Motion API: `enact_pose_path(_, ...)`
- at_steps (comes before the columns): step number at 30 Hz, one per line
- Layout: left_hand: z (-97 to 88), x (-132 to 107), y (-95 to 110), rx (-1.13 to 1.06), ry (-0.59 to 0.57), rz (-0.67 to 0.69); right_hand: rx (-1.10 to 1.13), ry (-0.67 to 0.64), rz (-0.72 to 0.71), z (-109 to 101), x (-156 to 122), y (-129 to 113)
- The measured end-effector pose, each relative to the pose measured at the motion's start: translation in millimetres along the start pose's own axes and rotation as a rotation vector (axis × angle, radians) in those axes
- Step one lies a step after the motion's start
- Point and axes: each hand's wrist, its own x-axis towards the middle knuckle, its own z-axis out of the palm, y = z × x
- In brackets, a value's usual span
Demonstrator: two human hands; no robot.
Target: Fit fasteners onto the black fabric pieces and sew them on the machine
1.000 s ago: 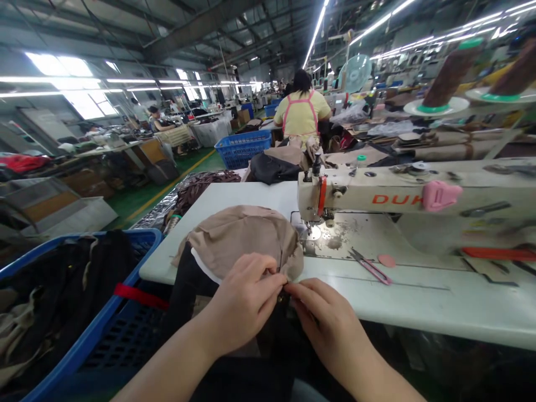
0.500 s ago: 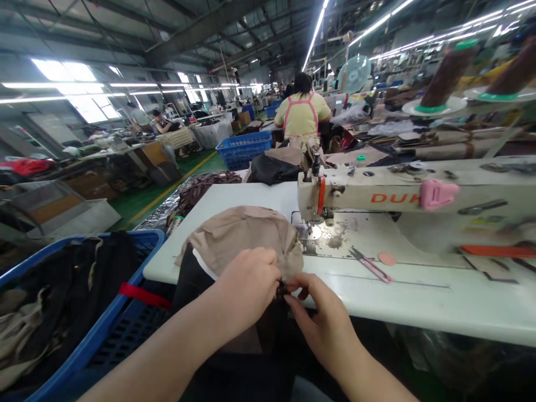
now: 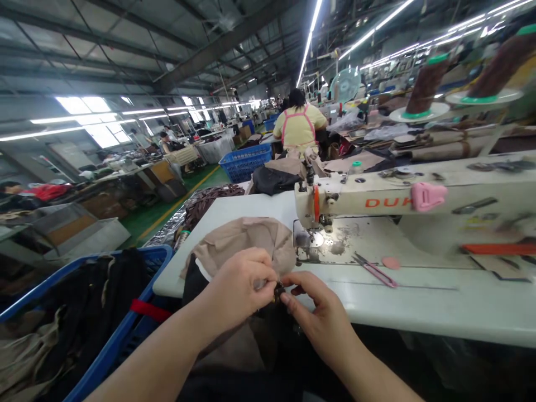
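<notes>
A tan and black fabric piece (image 3: 243,240) lies over the near edge of the white sewing table (image 3: 419,301). My left hand (image 3: 240,287) is closed in a pinch on the fabric's edge. My right hand (image 3: 318,318) pinches a small dark part (image 3: 278,290) at the same spot, fingertips touching those of the left. The sewing machine (image 3: 377,204) stands just behind, its needle area (image 3: 312,237) to the right of the fabric.
Thread snips (image 3: 374,271) and a pink disc (image 3: 391,262) lie on the machine bed. A blue basket (image 3: 121,329) of dark cloth stands at my left. A person in yellow (image 3: 299,125) sits ahead beside another blue basket (image 3: 245,159). Thread cones (image 3: 425,86) stand at the right.
Both hands have stayed pinched together at the fabric's edge; the right fingers shifted from lying over the cloth to pinching the small dark part. The camera tilted up slightly.
</notes>
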Motion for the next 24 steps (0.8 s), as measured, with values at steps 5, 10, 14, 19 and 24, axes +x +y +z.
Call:
enact_pose_path(5,-19.0,2,5,-0.031,-0.099,-0.09,0.148,-0.084,0.11,3,11,-6)
enact_pose_path(10,-27.6,3,5,-0.013,-0.14,-0.14,0.162,-0.102,0.125,3,19,-11)
enact_pose_path(14,-29.6,1,3,-0.053,-0.176,-0.161,0.155,-0.077,0.133,8,21,-10)
enact_pose_path(19,-30.0,-5,-2,-0.079,-0.166,-0.209,0.141,-0.028,0.125,14,20,-6)
enact_pose_path(24,-28.5,-20,-9,-0.145,-0.125,-0.173,0.157,0.012,0.084,15,19,-5)
